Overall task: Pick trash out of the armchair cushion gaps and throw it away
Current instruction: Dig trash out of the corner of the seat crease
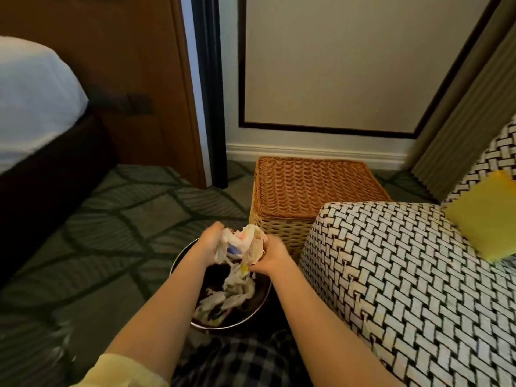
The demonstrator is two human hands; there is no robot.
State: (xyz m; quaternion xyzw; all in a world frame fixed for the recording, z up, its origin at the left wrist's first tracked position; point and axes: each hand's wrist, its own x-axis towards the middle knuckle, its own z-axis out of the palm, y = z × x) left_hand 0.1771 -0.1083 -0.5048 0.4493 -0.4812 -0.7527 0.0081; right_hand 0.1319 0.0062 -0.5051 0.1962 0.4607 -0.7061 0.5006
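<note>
Both bare forearms reach forward and converge in front of the body, with a pale yellow sleeve [117, 370] pushed up past the left elbow. The left hand [211, 239] and the right hand [276, 256] sit close together, knuckles up. Each has its fingers curled round opposite sides of one wad of crumpled trash [242, 243], which is held between them.

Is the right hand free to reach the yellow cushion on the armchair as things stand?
Probably not yet: the right hand grips the trash wad with the left hand over the bin. Nothing else blocks the way to the cushion.
</note>
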